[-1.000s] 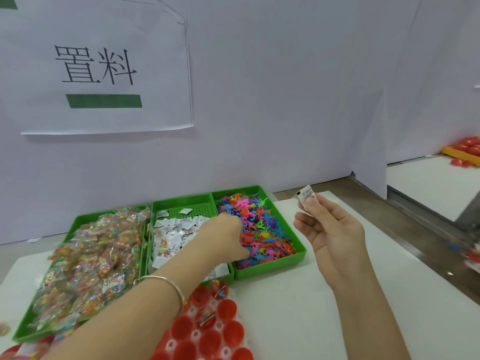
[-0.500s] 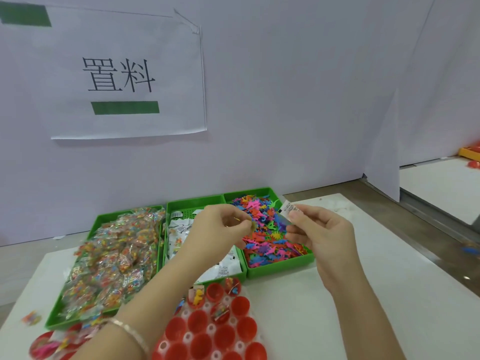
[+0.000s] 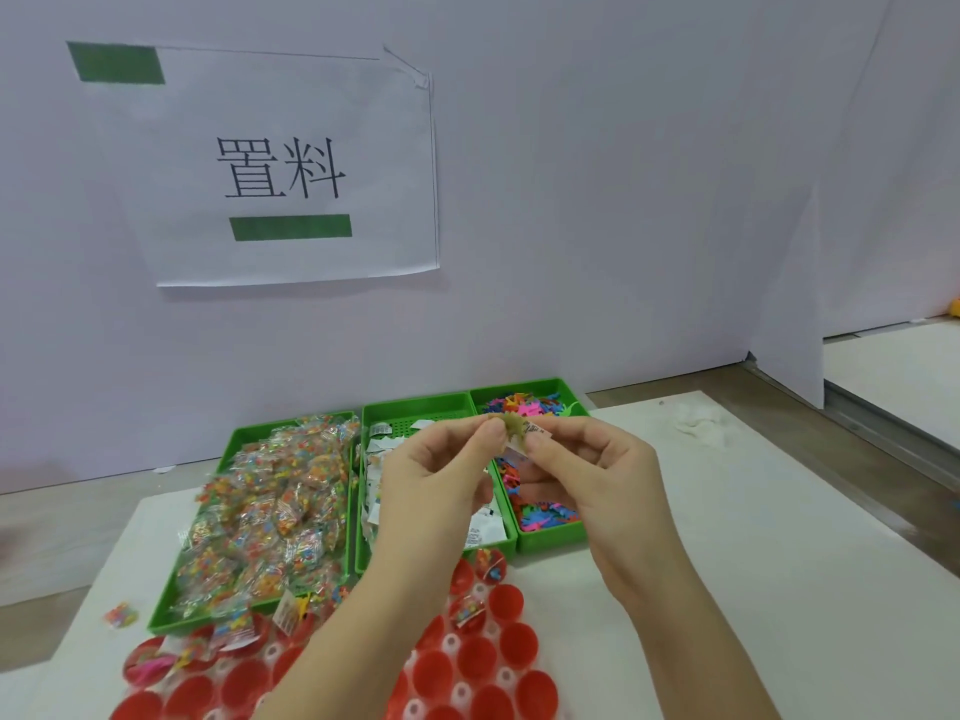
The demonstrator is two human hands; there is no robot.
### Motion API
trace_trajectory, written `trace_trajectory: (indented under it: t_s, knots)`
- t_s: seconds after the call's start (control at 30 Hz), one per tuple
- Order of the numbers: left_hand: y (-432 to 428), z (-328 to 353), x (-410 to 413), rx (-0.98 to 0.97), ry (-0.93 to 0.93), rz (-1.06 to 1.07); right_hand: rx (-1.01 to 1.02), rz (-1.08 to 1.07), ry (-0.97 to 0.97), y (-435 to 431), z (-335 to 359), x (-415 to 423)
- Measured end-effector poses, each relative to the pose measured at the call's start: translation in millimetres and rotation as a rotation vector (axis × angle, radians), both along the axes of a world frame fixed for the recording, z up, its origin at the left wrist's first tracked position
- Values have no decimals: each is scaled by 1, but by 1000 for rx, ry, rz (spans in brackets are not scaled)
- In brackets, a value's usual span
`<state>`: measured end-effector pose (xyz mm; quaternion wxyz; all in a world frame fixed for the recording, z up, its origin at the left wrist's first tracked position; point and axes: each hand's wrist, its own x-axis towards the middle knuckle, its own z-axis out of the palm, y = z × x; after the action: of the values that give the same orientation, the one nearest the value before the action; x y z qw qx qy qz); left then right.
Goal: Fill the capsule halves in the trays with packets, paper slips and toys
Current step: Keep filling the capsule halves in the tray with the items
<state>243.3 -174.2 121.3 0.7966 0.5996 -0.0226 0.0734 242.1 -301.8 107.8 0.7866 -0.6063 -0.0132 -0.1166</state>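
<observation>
My left hand [image 3: 441, 475] pinches a small olive-green toy [image 3: 509, 424] and my right hand [image 3: 587, 470] pinches a white paper slip [image 3: 532, 433]; both are raised together above the green trays. Red capsule halves [image 3: 498, 662] sit in a white holder tray near me; a few at the back hold packets and toys. Behind them stand three green trays: candy packets [image 3: 270, 506] on the left, paper slips [image 3: 483, 532] in the middle, colourful plastic toys [image 3: 540, 511] on the right.
A white wall with a printed paper sign [image 3: 291, 168] rises right behind the trays. One loose packet [image 3: 120, 614] lies on the white table left of the packet tray. A partition and another white table [image 3: 893, 376] are at the far right.
My left hand lifted out of the toy tray with a toy and rose to meet my right hand, which moved left with the slip. The camera view shifted rightward relative to the scene.
</observation>
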Motion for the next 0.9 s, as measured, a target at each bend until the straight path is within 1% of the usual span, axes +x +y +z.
trace_trajectory:
  t_s: [0.23,0.33,0.4,0.47,0.57,0.7,0.8,0.9]
  knots:
    - [-14,-9,-12,-57,18,162,119,13,29,7,-4,1]
    - [-18,-10,-13,-89,38,198,132,36,21,7,-2,0]
    - [-18,-9,-12,-114,62,184,112,66,8,6,0,-2]
    - [-17,-10,-10,-122,75,127,84,90,-4,6,1,-3]
    - [-14,-7,-11,-79,25,56,55,110,-5,5,2,-3]
    - [-13,-7,-10,-94,-6,81,76,167,-4,5,4,-4]
    - [-13,-6,-8,-152,4,100,112,223,7,5,7,-4]
    - [-9,-4,-6,-201,12,78,148,232,17,5,6,-3]
